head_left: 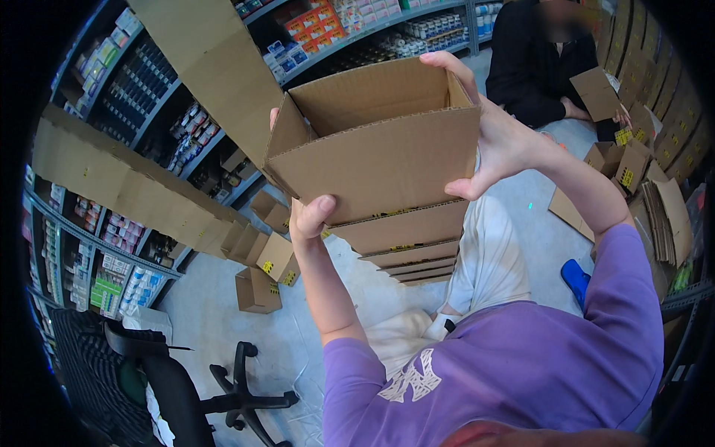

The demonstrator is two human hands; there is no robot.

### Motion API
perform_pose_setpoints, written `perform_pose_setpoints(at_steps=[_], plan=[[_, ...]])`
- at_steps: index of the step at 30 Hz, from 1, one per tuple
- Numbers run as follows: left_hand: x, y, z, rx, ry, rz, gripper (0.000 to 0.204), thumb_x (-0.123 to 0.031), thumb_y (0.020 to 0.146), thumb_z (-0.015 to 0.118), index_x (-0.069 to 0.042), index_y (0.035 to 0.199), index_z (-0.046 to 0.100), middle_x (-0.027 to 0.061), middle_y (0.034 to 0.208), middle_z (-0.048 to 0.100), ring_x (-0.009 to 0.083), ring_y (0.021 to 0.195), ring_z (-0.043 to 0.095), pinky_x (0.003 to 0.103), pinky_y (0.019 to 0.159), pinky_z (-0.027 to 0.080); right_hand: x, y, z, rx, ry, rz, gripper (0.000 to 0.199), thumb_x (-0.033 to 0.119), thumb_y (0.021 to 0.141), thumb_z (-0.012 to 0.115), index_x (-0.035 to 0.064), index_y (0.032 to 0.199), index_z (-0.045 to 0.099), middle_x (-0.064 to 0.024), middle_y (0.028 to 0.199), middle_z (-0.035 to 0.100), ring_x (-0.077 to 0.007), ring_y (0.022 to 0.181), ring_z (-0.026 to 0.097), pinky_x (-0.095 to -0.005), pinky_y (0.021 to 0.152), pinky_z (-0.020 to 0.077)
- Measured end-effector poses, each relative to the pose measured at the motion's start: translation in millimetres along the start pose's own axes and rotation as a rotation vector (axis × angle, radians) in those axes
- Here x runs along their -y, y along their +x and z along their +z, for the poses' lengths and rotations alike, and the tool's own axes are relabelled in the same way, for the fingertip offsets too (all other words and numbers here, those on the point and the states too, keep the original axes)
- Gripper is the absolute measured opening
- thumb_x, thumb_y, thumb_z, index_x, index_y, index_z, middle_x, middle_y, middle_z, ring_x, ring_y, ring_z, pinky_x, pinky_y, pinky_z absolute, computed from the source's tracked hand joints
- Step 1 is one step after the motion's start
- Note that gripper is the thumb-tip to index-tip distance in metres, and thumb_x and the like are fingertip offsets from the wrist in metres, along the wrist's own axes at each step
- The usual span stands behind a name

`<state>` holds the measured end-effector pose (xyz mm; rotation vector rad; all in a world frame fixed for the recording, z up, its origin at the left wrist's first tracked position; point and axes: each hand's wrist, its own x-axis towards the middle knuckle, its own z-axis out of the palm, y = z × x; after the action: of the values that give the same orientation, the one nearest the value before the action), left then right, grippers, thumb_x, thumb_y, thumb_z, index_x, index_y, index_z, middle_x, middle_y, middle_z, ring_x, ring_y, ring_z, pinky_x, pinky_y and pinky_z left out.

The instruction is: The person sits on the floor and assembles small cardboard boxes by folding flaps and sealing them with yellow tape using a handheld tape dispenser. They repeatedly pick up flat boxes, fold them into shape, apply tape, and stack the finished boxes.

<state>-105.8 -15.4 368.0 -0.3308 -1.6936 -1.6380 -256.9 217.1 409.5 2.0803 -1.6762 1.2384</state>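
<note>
Metal shelves (472, 30) stand around the pale floor (190, 328). Right hand (506, 138), widely spread, and left hand (309, 220), fingers mostly hidden, grip one brown box (380, 164) above stacked cardboard (410, 240); contact there is unclear. Its walls are already raised, its top not yet closed. Co-worker (521, 67) and chair (238, 395) leave the hands unobstructed.

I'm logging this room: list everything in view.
stacked boxes: several, brown, below held box
held box: 1, brown, between hands
loose boxes: several, brown, both sides
piled boxes: many, brown, upper right
long cardboard: 2, brown, upper left
flat cardboard: 1 pile, brown, right
shelves: several, grey, left, top
packages: many, mixed, on shelves
chair: 1, black, lower left
slipper: 1, blue, floor right
co-worker: 1, black clothes, upper right
shirt: 1, purple, lower right
left hand: 1, bare, box's left
right hand: 1, bare, box's right
</note>
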Motion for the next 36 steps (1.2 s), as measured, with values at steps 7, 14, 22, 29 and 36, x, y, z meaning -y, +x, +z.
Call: perform_pose_setpoints(at_steps=[7,14,22,29,36], plan=[[7.7,-4.6,-1.0,0.049,-0.001,0.011,0.123,-0.054,0.061,0.073,-0.015,0.153,0.0,0.0156,0.143,0.036,0.0288,0.13,0.04,0.043,0.108,0.034,0.9,-7.8,4.3,0.021,0.097,0.083,0.119,0.019,0.055,0.081,0.016,0.147,0.005,-0.0146,0.143,0.025,-0.0314,0.133,0.033,-0.0421,0.108,0.0326],[1.1,-19.2,-16.7,0.125,0.024,-0.02,0.124,-0.057,0.067,0.07,-0.015,0.153,-0.009,0.0186,0.141,0.036,0.0296,0.128,0.04,0.042,0.107,0.033,-2.5,-3.9,14.8,0.064,0.049,0.106,0.127,0.027,0.056,0.085,0.0172,0.15,0.0,-0.0143,0.148,0.018,-0.0307,0.136,0.029,-0.0437,0.11,0.0295],[97.5,-44.1,-97.4,-0.267,0.397,0.01,0.115,-0.063,0.075,0.068,-0.013,0.154,0.001,0.0198,0.154,0.017,0.0359,0.142,0.019,0.049,0.112,0.022,1.9,-32.0,23.1,-0.354,0.348,0.259,0.157,0.07,0.045,0.084,0.0234,0.149,-0.024,-0.021,0.153,0.017,-0.0358,0.143,0.019,-0.0475,0.113,0.023],[301.4,-148.4,-237.7,-0.126,1.596,-0.652,0.08,-0.016,0.065,0.081,-0.019,0.136,0.044,0.0056,0.135,0.046,0.028,0.136,0.033,0.068,0.107,0.021,-45.5,-57.4,3.3,-0.468,0.437,0.256,0.156,0.078,0.044,0.079,0.0203,0.15,-0.021,-0.0195,0.151,0.024,-0.0337,0.144,0.017,-0.0508,0.115,0.0151],[271.4,-158.5,-258.1,0.147,1.448,-0.494,0.004,-0.009,0.076,0.064,-0.011,0.073,0.062,0.0067,0.082,0.059,0.0263,0.092,0.062,0.05,0.098,0.042,-8.5,-25.2,-1.2,-0.271,0.457,0.469,0.145,0.084,0.057,0.066,0.0136,0.149,-0.022,-0.0166,0.152,0.029,-0.0298,0.142,0.027,-0.0468,0.115,0.0243]])
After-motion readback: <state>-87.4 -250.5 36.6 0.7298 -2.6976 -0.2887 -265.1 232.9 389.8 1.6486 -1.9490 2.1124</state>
